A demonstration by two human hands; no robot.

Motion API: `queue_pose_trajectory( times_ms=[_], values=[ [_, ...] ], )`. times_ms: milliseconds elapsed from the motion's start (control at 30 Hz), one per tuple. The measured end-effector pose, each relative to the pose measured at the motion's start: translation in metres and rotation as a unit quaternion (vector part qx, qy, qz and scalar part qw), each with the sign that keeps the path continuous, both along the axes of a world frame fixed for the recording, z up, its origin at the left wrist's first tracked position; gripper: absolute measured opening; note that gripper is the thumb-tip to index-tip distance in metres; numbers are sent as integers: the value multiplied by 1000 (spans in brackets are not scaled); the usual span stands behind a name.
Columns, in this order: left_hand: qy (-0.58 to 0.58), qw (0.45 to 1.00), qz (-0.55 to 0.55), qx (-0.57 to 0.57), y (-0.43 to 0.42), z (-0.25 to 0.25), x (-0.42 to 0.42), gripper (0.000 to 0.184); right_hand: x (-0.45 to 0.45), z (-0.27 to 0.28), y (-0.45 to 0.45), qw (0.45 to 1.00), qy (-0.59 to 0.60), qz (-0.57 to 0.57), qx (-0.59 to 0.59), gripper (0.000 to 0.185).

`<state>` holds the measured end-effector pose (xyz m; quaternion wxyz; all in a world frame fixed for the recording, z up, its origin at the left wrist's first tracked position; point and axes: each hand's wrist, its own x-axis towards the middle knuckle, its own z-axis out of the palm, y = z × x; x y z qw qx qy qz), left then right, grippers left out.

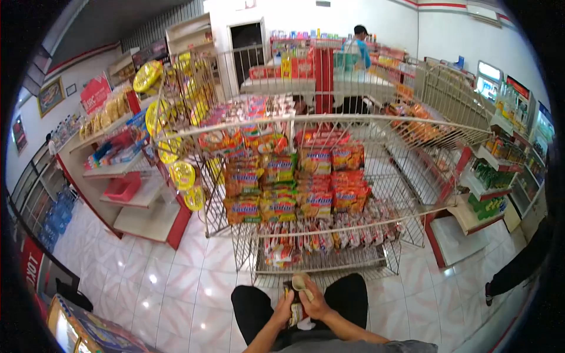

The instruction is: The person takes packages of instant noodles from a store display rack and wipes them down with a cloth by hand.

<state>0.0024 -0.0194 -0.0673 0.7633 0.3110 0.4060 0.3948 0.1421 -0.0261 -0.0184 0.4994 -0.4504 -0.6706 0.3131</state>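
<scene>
Low in the view, my two hands meet between my knees. In my right hand [316, 301] is a beige, hollow roll [300, 280] that resembles a roll of tape; the fingers are curled round it. My left hand [283, 308] is closed on a small dark and yellow packet [294, 318], whose kind is too small to make out. Both things touch or nearly touch. Just ahead stands a wire display rack [376, 120] with rows of orange, red and green noodle packets [279, 207] and, lower down, smaller white and red packets [329, 233].
Shelves [144, 220] with a pink basket [125, 187] stand at the left, beside hanging yellow round packs [159, 117]. Bottle shelves [491, 176] are at the right. A person in blue [359, 50] is at the back; another person's dark leg [518, 265] shows at right.
</scene>
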Motion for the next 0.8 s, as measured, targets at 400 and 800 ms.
queue_pose_trajectory(
  times_ms=[400, 800],
  values=[
    [11, 999, 3, 31, 6, -2, -4, 56, -8, -19, 7, 987, 116, 37, -105, 46],
    [344, 828, -265, 355, 26, 43, -4, 78, 8, -45, -17, 777, 474, 67, -408, 36]
  ],
)
